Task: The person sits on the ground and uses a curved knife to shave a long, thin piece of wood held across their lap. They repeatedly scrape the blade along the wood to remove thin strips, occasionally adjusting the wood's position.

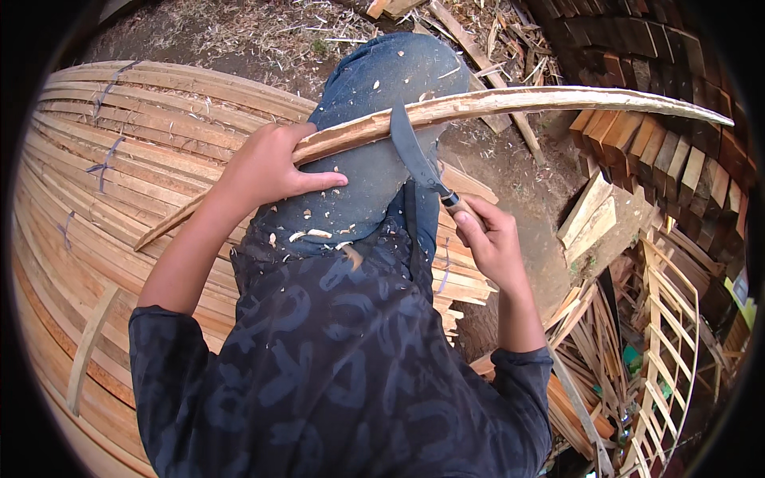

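Note:
A long wooden strip [510, 101] lies slanted across my thigh, its pale, rough-cut end reaching far out to the right. My left hand [267, 166] grips the strip left of the knee, thumb stretched along the near side; its other end comes out beyond my wrist. In my right hand [488, 235] is the wooden handle of a curved machete [413, 151]. The dark blade crosses the strip over my leg, its edge against or very close to the wood. Light wood shavings [311, 235] are scattered on my jeans [370, 80] and lap.
Bundled sawn slats [103, 191], tied with thin blue strips, are stacked under me and to the left. Stacked boards [645, 151] rise at the right. A wooden lattice frame [665, 350] and loose sticks stand at lower right. Offcuts and shavings litter the dirt ahead.

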A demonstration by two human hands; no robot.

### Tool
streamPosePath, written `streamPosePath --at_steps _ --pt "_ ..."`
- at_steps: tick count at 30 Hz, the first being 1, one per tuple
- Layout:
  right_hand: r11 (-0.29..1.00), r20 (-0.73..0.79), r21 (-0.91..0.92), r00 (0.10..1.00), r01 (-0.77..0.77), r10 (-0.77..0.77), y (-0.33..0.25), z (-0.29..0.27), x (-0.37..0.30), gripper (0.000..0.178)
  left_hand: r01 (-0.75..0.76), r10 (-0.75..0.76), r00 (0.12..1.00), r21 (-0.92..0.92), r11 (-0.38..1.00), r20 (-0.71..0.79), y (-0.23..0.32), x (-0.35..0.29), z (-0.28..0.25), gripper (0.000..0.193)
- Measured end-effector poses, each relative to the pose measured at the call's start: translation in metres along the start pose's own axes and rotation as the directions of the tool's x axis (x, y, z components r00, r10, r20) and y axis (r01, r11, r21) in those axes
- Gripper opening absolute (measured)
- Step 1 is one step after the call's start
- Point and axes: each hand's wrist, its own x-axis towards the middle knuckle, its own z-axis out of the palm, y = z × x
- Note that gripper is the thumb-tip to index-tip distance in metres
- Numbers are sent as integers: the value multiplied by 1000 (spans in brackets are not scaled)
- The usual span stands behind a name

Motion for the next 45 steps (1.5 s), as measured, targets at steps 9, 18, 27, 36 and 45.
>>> streamPosePath --at_steps 9,18,27,36,45 --pt "976 29 -217 999 -29 36 13 17 -18 27 3 -3 1000 10 1000 27 -1 0 -3 76" --pt "973 -559 143 826 183 -74 14 11 -1 26 20 -27 996 93 995 82 -5 -1 -17 66" --pt "988 -388 81 917 128 -87 17 30 -5 24 274 -250 932 -59 960 261 -46 -30 -45 60" --pt "945 -484 122 850 303 -210 -10 4 -4 32 272 -235 951 -181 945 203 -72 -53 -25 37" --pt "975 -342 134 932 179 -124 16 23 -4 29 407 -355 873 -101 908 334 -77 -39 -30 51"
